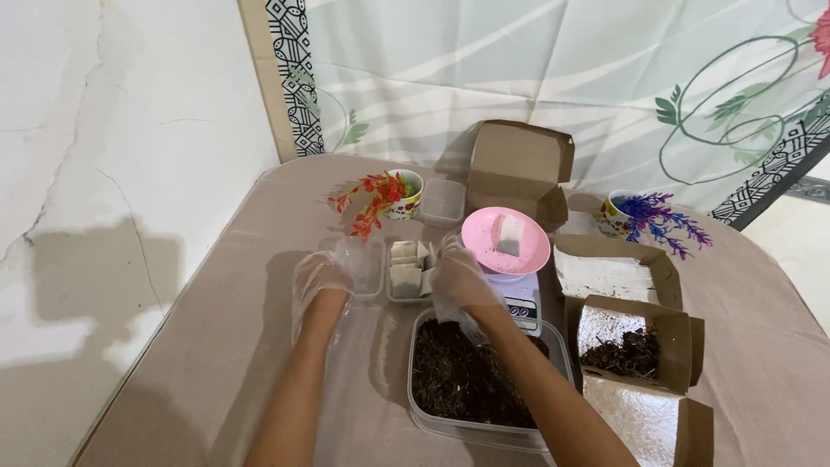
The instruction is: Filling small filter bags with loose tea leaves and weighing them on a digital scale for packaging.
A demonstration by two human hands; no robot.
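Clear plastic gloves cover both hands. The left hand (318, 278) rests half-open, holding nothing, against an empty clear tub (363, 266). The right hand (458, 278) curls by the tub of sachets (410, 277), grip unclear; that tub's long axis runs away from the person.

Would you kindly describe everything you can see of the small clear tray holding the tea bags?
The small clear tray looks like thin transparent plastic, rectangular and shallow. It sits flat on the beige tablecloth, behind the large tub of dark loose tea and left of the scale with the pink dish. Several pale square tea bags lie stacked inside. The gloved right hand is at its right edge; contact is unclear.
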